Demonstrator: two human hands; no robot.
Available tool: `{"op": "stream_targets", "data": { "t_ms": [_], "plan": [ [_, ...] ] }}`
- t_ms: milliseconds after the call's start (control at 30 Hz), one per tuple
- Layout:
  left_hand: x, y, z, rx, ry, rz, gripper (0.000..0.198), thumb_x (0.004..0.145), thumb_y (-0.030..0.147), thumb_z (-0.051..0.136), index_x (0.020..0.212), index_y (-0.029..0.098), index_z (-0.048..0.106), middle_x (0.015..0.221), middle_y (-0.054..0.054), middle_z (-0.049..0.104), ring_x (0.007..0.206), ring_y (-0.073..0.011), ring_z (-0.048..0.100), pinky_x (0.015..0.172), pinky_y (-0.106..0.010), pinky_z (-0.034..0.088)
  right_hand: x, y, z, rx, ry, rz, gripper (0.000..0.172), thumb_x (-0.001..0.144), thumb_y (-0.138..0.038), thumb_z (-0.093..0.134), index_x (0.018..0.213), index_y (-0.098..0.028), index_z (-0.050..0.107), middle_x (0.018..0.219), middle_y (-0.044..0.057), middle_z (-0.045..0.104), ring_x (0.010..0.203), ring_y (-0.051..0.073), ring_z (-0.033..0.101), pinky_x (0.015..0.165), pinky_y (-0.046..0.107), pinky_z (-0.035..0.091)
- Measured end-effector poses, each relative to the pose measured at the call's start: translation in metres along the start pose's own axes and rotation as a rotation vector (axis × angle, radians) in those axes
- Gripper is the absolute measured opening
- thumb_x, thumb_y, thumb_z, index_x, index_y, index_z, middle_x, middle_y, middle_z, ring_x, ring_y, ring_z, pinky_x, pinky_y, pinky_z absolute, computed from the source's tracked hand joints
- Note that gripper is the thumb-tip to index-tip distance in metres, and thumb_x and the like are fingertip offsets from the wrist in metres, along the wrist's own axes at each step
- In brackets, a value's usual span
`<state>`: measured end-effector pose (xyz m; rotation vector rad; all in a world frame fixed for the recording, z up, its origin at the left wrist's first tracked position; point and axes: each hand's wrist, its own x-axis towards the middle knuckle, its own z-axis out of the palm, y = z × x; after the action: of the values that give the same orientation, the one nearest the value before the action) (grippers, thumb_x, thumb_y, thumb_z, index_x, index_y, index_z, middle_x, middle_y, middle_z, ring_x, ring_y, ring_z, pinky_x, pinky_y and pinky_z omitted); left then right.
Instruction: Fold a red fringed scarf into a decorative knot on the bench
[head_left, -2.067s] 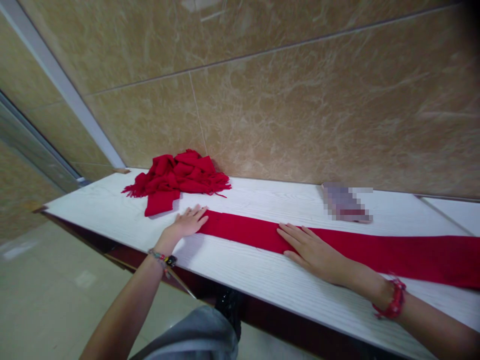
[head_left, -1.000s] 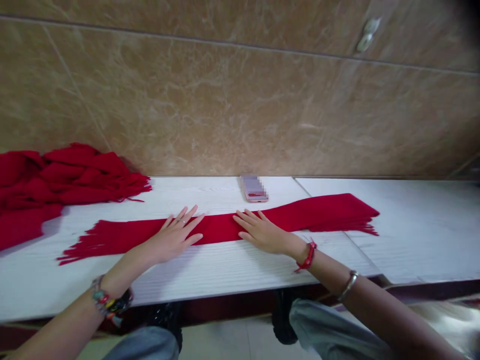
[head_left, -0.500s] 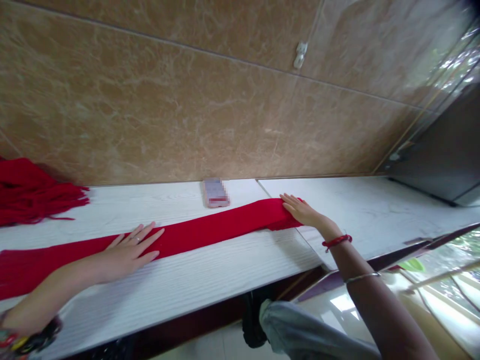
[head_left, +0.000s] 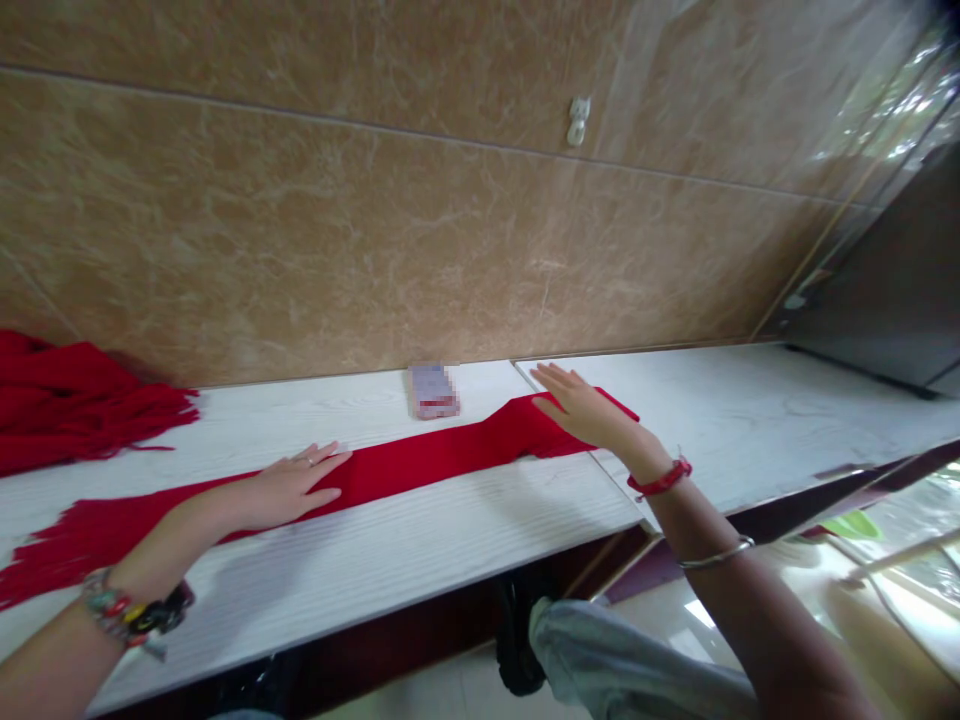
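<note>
A long red scarf [head_left: 427,452], folded into a narrow strip, stretches across the white tabletop [head_left: 420,545]. Its fringe fans out at the left end. My left hand [head_left: 289,487] rests on the strip with its fingers spread, left of the middle. Over the right end is my right hand [head_left: 574,402], fingers extended and holding nothing; whether it touches the cloth I cannot tell. That right end looks slightly rumpled, and part of it lies hidden under the hand and wrist.
A second heap of red fringed cloth [head_left: 82,400] sits at the back left, by the tiled wall [head_left: 337,240]. Behind the strip lies a phone-like item [head_left: 433,391], its face blurred. A dark grey box-shaped object [head_left: 885,250] stands at the far right.
My right hand has lifted a little and shifted left, and the scarf's right end shows more beyond it. My left hand stays on the cloth. The view has swung slightly left, showing the fringe.
</note>
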<state>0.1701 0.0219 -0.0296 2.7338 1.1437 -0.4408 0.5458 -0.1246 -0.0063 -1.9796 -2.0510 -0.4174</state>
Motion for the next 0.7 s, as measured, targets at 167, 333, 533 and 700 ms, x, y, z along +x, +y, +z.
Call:
{"op": "stream_targets", "data": {
  "t_ms": [167, 333, 533, 700],
  "plan": [
    [-0.006, -0.008, -0.001, -0.016, -0.019, 0.020, 0.058, 0.085, 0.044, 0.031, 0.137, 0.019, 0.020, 0.143, -0.010, 0.013, 0.130, -0.0234, 0.013, 0.104, -0.037, 0.017, 0.007, -0.116, 0.003, 0.103, -0.118, -0.444, 0.035, 0.085, -0.029, 0.042, 0.115, -0.013, 0.050, 0.117, 0.011, 0.054, 0.107, 0.019, 0.049, 0.089, 0.030, 0.041],
    [-0.011, -0.013, -0.002, -0.042, 0.052, 0.090, 0.051, 0.085, 0.035, 0.036, 0.132, 0.016, 0.031, 0.141, -0.011, 0.024, 0.128, -0.0223, 0.023, 0.102, -0.033, 0.021, 0.010, -0.168, 0.026, -0.060, -0.185, -0.537, 0.016, 0.081, -0.010, 0.046, 0.093, -0.012, 0.056, 0.088, 0.009, 0.061, 0.081, 0.018, 0.057, 0.062, 0.027, 0.046],
    [0.018, 0.001, -0.015, -0.066, 0.202, 0.288, 0.038, 0.081, 0.026, 0.045, 0.115, 0.012, 0.052, 0.114, -0.012, 0.055, 0.102, -0.0187, 0.050, 0.091, -0.026, 0.034, 0.025, -0.174, 0.034, -0.150, -0.131, -0.658, 0.016, 0.080, -0.005, 0.045, 0.091, -0.012, 0.053, 0.079, 0.006, 0.060, 0.074, 0.019, 0.056, 0.055, 0.027, 0.041],
    [0.041, 0.010, -0.026, -0.120, 0.106, 0.233, 0.030, 0.076, 0.028, 0.050, 0.102, 0.015, 0.057, 0.091, -0.007, 0.063, 0.076, -0.0170, 0.055, 0.068, -0.025, 0.040, 0.030, -0.173, 0.034, -0.170, -0.097, -0.732, 0.017, 0.085, -0.011, 0.042, 0.099, -0.016, 0.048, 0.076, 0.002, 0.058, 0.066, 0.015, 0.054, 0.053, 0.025, 0.036]
  ]
}}
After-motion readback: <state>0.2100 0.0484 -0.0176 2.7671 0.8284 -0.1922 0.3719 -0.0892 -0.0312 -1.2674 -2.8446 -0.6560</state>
